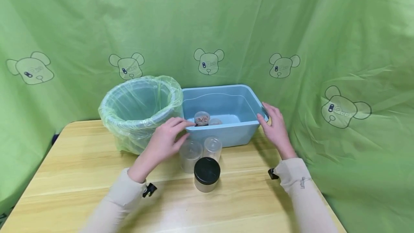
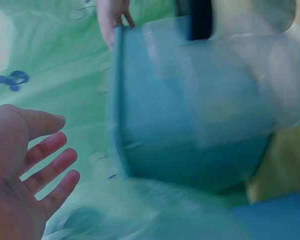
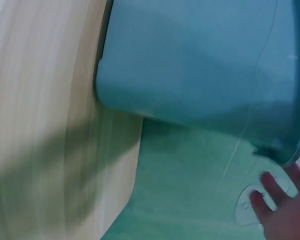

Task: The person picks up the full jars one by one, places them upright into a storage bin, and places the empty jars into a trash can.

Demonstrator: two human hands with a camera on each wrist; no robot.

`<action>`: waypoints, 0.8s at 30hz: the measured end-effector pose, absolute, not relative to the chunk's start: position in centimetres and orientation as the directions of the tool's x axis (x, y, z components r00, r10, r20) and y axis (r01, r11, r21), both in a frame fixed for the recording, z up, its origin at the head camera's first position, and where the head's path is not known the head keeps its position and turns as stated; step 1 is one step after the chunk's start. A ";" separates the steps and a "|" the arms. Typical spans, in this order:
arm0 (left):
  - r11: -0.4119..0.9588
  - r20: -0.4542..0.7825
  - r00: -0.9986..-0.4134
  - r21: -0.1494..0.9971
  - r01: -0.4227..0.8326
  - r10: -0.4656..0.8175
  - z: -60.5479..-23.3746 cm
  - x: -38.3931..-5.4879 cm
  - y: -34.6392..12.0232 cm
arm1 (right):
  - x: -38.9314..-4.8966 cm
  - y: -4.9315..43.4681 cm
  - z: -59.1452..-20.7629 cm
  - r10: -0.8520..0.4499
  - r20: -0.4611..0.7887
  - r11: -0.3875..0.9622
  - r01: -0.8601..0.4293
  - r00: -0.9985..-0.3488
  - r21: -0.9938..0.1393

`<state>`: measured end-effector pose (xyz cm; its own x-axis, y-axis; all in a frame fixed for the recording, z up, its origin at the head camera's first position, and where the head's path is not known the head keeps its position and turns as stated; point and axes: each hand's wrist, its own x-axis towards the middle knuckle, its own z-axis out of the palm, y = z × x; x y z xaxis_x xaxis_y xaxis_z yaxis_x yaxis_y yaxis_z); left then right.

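Head view shows a light-blue plastic tub (image 1: 228,134) at the middle of the frame, upright on the wooden table (image 1: 245,197) and just beside the bag-lined waste bin (image 1: 136,123) at centre left. Inside the tub, near its front left, there is a clear jar with reddish contents (image 1: 202,118); to its right is another clear container (image 1: 215,122), partly hidden by the front wall. Lower in the frame, the wide clear jar (image 1: 189,155), the narrower clear jar (image 1: 212,148) and the black-lidded jar (image 1: 207,175) stand outside. I judge the work as partly done: two containers are in, three are out. The left hand (image 1: 166,137), by the front left rim, has its fingers apart and holds nothing. The right hand (image 1: 275,127), at the tub's right end, has spread fingers; whether they touch the rim, I cannot tell.
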<state>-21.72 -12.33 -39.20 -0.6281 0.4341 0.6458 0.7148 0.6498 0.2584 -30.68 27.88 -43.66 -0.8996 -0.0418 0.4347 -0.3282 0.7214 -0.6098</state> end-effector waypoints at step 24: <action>0.734 0.364 -0.925 0.658 0.169 -0.113 -36.0 -22.9 -30.6 | -19.0 16.5 -46.7 -0.543 0.345 0.577 -0.639 -0.766 -0.509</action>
